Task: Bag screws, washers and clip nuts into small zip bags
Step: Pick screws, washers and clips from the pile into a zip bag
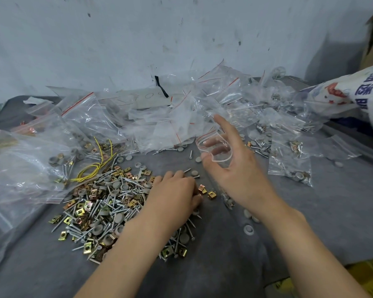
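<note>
The right hand [235,171] pinches a small zip bag [216,152] open at its mouth, above the grey tabletop [323,214]. The left hand [174,195] curls over the edge of the hardware pile [99,208]; whether it grips anything, I can't tell.

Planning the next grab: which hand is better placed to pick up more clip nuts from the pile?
Left. The left hand rests on the pile, fingers curled among the pieces, beside loose clip nuts. The right hand is busy holding the bag open.
</note>
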`<state>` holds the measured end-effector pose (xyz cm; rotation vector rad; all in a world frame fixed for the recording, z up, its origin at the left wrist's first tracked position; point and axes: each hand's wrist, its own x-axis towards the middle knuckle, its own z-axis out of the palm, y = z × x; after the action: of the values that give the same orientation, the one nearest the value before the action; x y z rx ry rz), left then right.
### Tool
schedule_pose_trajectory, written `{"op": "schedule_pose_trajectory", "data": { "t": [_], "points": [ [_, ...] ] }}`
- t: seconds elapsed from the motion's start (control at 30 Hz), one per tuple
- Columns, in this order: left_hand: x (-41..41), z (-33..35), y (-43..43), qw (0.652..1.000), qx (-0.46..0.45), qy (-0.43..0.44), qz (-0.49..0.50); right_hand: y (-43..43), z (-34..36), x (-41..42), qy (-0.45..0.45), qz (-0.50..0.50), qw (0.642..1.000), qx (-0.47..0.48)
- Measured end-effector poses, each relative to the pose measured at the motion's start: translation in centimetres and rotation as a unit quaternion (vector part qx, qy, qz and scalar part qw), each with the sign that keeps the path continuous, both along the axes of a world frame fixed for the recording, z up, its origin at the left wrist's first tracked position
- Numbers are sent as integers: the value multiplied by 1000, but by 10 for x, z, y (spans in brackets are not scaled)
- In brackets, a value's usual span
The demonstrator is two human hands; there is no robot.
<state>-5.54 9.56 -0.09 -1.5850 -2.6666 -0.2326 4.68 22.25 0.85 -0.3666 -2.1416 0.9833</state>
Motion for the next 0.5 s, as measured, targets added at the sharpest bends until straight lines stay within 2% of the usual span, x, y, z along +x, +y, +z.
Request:
{"op": "schedule_pose_trajectory", "data": {
  "t": [0.17, 0.23, 0.3, 0.37, 0.5],
  "points": [
    [1, -6, 3, 1000, 6, 17, -13, 1, 0, 0, 3, -2, 1000, 0],
    [-1, -6, 3, 999, 29, -6, -16, 1, -1, 0, 4, -5, 1000, 0],
    [-7, -1, 1, 992, 79, -96, 1, 1, 0, 0, 3, -7, 1000, 1],
    [-14, 8, -1, 969, 136, -204, 30, 1, 1, 0, 1, -6, 1000, 2],
    [-27, 21, -6, 917, 250, -301, 77, 1, 1, 2, -3, -6, 1000, 3]
  ]
}}
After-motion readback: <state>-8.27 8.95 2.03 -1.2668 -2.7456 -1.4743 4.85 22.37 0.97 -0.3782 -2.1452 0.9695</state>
